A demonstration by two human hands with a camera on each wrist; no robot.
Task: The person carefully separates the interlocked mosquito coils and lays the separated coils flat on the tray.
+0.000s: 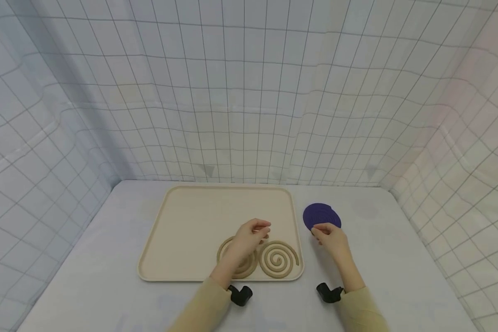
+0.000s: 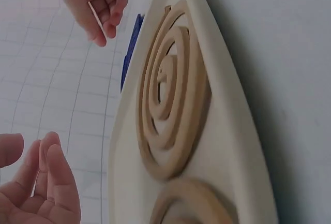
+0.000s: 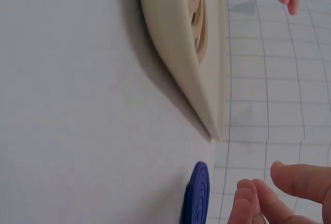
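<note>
Two tan spiral coils, shaped like mosquito coils, lie at the near right of a cream tray. The right-hand coil [image 1: 279, 259] shows whole; the left-hand coil [image 1: 249, 266] is partly covered by my left hand [image 1: 246, 237]. That hand hovers over the tray [image 1: 199, 230], fingers loosely bent, thumb apart from them in the left wrist view. My right hand [image 1: 332, 237] is at the near edge of a dark blue spiral-grooved disc [image 1: 321, 214], overlapping it in the head view. In the right wrist view, its thumb and fingers stand apart above the disc [image 3: 198, 198], with nothing between them.
The tray's raised right rim [image 1: 297, 230] runs between the coils and the blue disc. A white table [image 1: 382, 258] carries everything. Grid-patterned white curtains [image 1: 253, 115] close off the back and both sides. A small black camera [image 1: 241, 295] is worn at each wrist.
</note>
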